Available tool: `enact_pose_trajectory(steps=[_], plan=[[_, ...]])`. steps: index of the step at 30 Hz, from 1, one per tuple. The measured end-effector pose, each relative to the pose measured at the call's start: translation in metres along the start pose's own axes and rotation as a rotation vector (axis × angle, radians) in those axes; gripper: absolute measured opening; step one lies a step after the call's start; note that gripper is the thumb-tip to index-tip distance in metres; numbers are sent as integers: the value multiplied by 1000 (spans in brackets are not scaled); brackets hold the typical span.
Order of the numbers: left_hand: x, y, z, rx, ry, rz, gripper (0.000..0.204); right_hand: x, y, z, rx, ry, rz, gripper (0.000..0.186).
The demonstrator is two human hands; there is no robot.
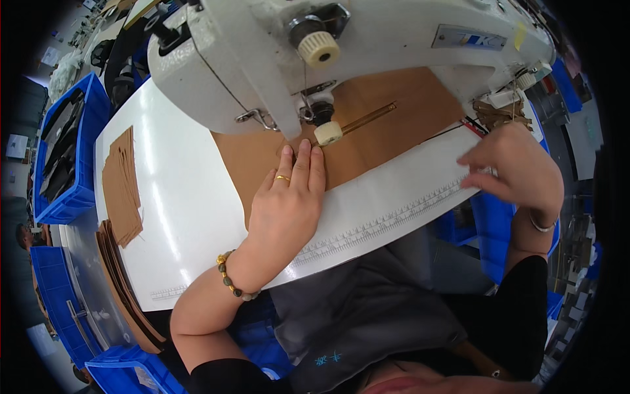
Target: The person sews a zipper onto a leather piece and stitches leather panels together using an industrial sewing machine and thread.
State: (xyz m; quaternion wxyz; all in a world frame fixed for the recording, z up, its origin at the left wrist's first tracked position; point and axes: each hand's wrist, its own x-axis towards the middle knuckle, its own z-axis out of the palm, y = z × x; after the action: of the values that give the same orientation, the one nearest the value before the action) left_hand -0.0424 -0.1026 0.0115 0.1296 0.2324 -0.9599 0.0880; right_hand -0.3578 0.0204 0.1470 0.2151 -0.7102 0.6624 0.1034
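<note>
A piece of brown fabric (367,154) lies flat under the head of a white sewing machine (216,79). A narrow slot-like strip (371,118) with a shiny edge runs slantwise across it, starting by the needle area. My left hand (289,197) rests palm down on the fabric, fingers stretched out and their tips just left of the machine's cream knob (328,133). What lies under those fingers is hidden. Over the table's right edge hovers my right hand (515,164), its thumb and forefinger apart and nothing visible between them. Close to it lies a small red and black tool (474,126), partly covered.
Brown fabric pieces (121,187) lie stacked on the white tabletop's left side, with longer brown strips (125,282) hanging below. A blue bin (82,151) of dark pieces stands at left. Brown scraps (502,115) sit at right. A printed ruler (380,220) follows the front edge.
</note>
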Motion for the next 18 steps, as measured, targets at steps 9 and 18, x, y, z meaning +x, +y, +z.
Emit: enact_pose_trajectory(steps=[9, 18], plan=[[-4, -14, -32, -196, 55, -194, 48, 126, -71, 75, 65, 612, -643, 37], [17, -76, -35, -604, -197, -171, 25, 154, -70, 69, 244, 535, -548, 30]])
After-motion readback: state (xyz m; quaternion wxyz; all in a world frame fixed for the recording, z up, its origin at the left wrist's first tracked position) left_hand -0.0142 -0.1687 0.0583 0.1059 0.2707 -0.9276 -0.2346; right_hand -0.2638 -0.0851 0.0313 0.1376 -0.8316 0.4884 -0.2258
